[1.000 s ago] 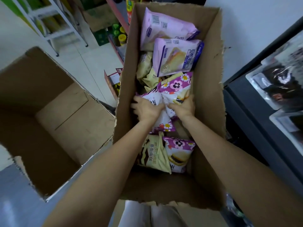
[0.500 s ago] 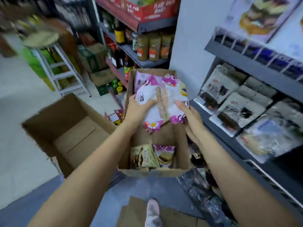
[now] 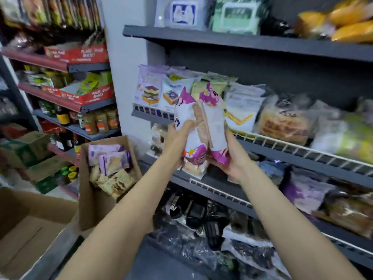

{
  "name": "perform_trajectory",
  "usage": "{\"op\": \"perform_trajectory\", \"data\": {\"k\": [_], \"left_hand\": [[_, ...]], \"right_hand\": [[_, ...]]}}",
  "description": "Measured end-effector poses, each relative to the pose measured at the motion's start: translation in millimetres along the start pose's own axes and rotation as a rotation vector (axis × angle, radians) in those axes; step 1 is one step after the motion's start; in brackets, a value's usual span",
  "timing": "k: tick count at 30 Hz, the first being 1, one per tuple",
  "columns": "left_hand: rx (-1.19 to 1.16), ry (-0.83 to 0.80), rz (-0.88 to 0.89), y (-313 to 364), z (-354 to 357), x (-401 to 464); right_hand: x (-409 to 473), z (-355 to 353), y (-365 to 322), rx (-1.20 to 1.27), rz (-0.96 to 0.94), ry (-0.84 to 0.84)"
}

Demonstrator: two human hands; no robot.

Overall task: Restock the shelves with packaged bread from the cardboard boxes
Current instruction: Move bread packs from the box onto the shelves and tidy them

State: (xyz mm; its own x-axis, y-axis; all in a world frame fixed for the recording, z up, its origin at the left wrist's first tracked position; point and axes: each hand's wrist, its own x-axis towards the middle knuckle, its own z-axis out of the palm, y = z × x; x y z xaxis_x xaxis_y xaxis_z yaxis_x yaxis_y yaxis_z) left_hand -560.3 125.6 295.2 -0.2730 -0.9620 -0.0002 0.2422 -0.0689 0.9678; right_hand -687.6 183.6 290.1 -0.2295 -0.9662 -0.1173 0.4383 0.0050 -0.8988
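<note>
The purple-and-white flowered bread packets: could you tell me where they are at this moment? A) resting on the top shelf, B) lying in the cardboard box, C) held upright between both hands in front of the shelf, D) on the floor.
C: the flowered bread packets stand upright, gripped by the left hand and the right hand, in front of the shelf.

Two white-and-purple flowered bread packs (image 3: 201, 126) stand upright side by side before the shelf (image 3: 302, 152); box (image 3: 113, 199) holds more
</note>
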Motion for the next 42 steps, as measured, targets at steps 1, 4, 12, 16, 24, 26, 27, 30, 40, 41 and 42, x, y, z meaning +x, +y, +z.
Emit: {"op": "perform_trajectory", "data": {"k": [1, 4, 12, 16, 24, 26, 27, 30, 40, 41, 42], "left_hand": [[0.010, -0.040, 0.014, 2.5, 25.2, -3.3], [0.057, -0.128, 0.099, 8.9, 105.7, -16.5], [0.309, -0.130, 0.270, -27.7, 344.3, -53.4], [0.489, -0.062, 0.364, -57.1, 446.6, -59.8], [0.799, 0.071, 0.385, -79.8, 562.8, -42.7], [0.845, 0.038, 0.391, -83.2, 577.6, -37.2], [0.853, 0.023, 0.388, -84.6, 584.1, -33.6], [0.866, 0.011, 0.394, -86.7, 598.4, -21.8], [0.982, -0.096, 0.411, -101.6, 619.5, -11.0], [0.983, -0.099, 0.407, -103.3, 621.1, -12.6], [0.990, -0.106, 0.406, -105.5, 622.4, -14.1]], "right_hand": [[-12.1, -17.7, -17.6, 0.008, -0.067, 0.030], [-45.5, -77.7, -68.3, 0.028, -0.236, 0.184], [-121.0, -288.4, -173.5, 0.150, -0.363, 0.494], [-142.9, -401.9, -224.5, 0.081, -0.396, 0.786], [-120.0, -526.0, -307.1, -1.103, -0.238, 1.017], [-103.8, -537.0, -319.1, -1.430, -0.171, 0.866], [-95.1, -541.6, -324.9, -1.558, -0.148, 0.789], [-70.7, -552.2, -338.8, -1.852, -0.135, 0.642], [-33.7, -588.4, -281.6, -2.050, -0.384, 0.908], [-35.7, -591.7, -271.6, -2.008, -0.433, 1.015], [-38.7, -593.6, -263.2, -1.966, -0.466, 1.079]]}}
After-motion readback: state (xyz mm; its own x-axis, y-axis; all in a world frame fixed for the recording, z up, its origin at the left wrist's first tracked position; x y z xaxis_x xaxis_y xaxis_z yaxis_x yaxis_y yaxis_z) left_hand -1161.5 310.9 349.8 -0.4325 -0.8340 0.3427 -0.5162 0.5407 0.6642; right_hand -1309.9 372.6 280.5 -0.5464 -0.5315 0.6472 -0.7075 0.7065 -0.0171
